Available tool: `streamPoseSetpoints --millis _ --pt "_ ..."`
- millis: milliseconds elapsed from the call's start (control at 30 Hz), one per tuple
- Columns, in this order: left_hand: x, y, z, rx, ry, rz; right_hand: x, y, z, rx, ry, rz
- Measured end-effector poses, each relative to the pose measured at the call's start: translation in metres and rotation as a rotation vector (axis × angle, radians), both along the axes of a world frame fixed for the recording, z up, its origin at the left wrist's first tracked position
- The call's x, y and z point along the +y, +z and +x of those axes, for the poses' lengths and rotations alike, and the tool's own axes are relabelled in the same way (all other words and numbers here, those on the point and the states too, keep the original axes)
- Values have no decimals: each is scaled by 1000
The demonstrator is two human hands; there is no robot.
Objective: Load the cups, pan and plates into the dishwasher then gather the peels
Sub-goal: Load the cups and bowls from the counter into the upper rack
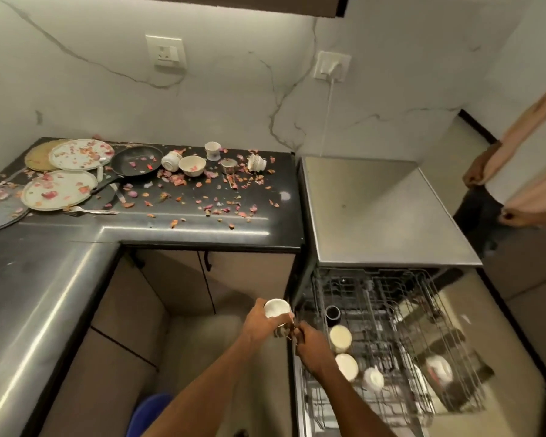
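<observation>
We hold a white cup [276,308] in our left hand [262,323], fingers curled around its side, just left of the pulled-out dishwasher rack [388,342]. Our right hand [309,342] sits touching the left one at the rack's left edge; its fingers look curled, but we cannot tell whether they grip anything. Inside the rack, pale cups [340,339] stand along the left side. On the black counter [202,222] lie the frying pan [136,160], plates [59,190], more cups and bowls [192,165], a fork [90,211] and scattered pink peels [208,197]. We can read no writing or brand anywhere. Another person [524,171] stands at the far right.
</observation>
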State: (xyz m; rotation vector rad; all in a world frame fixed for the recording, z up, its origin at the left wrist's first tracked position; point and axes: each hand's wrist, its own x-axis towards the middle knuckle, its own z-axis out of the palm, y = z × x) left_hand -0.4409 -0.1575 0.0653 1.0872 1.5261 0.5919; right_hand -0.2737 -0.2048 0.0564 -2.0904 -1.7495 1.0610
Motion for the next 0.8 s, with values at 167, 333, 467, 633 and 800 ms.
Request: streamPoseSetpoints --millis 167,333,467,633,800 --pt "-31 -15 72 28 -121 -66 -55 -8 62 11 -83 -13" --pt "-69 -17 150 40 -183 -73 -103 -21 135 90 -163 -58" --pt "-103 -15 208 33 -223 -91 -138 -34 195 146 -121 -100" --pt "-139 -31 264 98 -229 -79 -173 -48 254 160 -97 -152" --pt "-163 -44 302 220 -275 -66 -200 -56 290 209 -133 -212"
